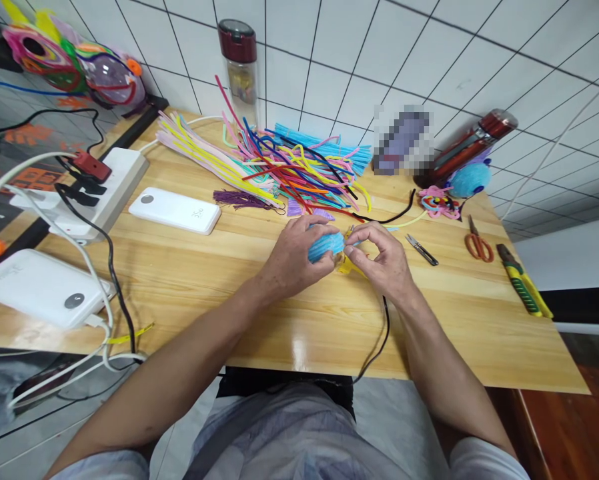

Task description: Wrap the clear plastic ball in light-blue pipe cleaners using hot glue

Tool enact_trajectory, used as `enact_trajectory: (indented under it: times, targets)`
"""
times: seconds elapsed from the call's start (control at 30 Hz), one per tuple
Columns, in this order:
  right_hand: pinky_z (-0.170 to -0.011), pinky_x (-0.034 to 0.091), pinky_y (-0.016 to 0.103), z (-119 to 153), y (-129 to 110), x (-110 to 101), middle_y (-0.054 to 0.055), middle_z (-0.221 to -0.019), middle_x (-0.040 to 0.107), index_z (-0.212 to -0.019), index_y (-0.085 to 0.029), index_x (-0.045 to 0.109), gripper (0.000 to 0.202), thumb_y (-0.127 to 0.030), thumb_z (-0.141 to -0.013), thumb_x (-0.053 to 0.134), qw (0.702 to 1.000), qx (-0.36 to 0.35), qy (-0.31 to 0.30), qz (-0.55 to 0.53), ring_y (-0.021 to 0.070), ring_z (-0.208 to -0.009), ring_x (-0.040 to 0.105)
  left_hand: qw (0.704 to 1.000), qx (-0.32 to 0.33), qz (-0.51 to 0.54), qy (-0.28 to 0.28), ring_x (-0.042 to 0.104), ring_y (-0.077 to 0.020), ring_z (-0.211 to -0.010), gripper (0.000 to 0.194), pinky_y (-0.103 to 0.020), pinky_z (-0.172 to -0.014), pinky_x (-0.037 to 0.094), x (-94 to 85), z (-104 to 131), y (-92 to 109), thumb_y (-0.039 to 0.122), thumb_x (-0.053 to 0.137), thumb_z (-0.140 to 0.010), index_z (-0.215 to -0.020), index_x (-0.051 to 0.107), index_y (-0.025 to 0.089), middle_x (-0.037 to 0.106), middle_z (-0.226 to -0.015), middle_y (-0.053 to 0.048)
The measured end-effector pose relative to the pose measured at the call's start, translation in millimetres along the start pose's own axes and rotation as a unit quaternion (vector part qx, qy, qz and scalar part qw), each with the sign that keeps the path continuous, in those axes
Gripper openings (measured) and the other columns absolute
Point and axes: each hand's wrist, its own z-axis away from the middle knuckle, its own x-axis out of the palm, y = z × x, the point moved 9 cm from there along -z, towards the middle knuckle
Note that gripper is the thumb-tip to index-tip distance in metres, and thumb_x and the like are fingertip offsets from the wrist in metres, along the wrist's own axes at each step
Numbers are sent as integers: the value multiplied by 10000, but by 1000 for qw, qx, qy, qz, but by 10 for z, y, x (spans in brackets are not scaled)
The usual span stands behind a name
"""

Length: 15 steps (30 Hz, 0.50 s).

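My left hand (294,257) is closed around a light-blue fuzzy ball (325,247) that looks made of pipe cleaners. At the ball's right end, my right hand (381,257) has thumb and forefinger pinched together. A bit of blue shows by those fingertips, but what they hold is too small to make out. Under and between the hands is a yellow object (347,265), mostly hidden. A black cord (387,327) runs from below my right hand over the table's front edge.
Behind the hands lies a heap of coloured pipe cleaners (299,167). Thread snips (422,250), orange-handled scissors (477,241) and pliers (523,280) lie to the right. Power banks (175,210) and a cabled power strip (99,193) are at left. A bottle (240,73) stands against the wall.
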Motion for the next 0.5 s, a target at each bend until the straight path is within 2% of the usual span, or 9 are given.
enact_trajectory:
  times: [0.1, 0.2, 0.27, 0.33, 0.4, 0.5]
  targets:
    - [-930, 584, 455, 15, -40, -29, 43, -1012, 748, -957, -282, 704, 54, -241, -931, 726, 999, -16, 21, 23, 255, -989, 720, 1000, -3, 15, -10, 645, -300, -1335, 364, -516, -1168, 512, 34, 8, -37, 213, 683, -889, -1251, 639, 223, 709, -1363, -128]
    - [-959, 571, 481, 67, -161, -169, 75, -1077, 741, -1007, -276, 707, 99, -258, -924, 759, 991, -37, 97, 87, 289, -1069, 707, 1000, 2, 24, -10, 652, -289, -1292, 373, -490, -1137, 530, 35, 17, -40, 189, 635, -882, -1253, 598, 214, 714, -1317, -124]
    - [-887, 573, 448, 115, -246, -243, 67, -998, 732, -977, -267, 701, 74, -248, -936, 759, 983, -36, 137, 121, 274, -984, 702, 1000, -1, 27, -7, 655, -291, -1259, 361, -484, -1116, 536, 22, 20, -35, 190, 611, -888, -1248, 588, 204, 718, -1287, -123]
    - [-766, 560, 391, 141, -284, -227, 28, -864, 708, -923, -263, 684, 73, -215, -958, 726, 985, -24, 130, 113, 227, -812, 671, 999, -16, 34, -9, 654, -295, -1249, 341, -490, -1118, 530, 13, 19, -40, 210, 610, -899, -1239, 586, 206, 721, -1276, -119]
    - [-688, 537, 349, 150, -287, -137, -3, -793, 693, -900, -258, 671, 100, -187, -962, 705, 992, -15, 93, 83, 188, -700, 630, 998, -40, 44, -18, 645, -298, -1267, 326, -497, -1138, 516, 16, 15, -61, 238, 624, -905, -1228, 591, 218, 717, -1292, -113]
    - [-684, 543, 329, 157, -281, -8, -1, -813, 714, -919, -248, 676, 82, -191, -960, 718, 997, -15, 56, 57, 176, -709, 648, 994, -77, 63, -33, 629, -301, -1281, 313, -495, -1148, 507, 17, 5, -111, 280, 642, -909, -1215, 602, 226, 707, -1300, -113]
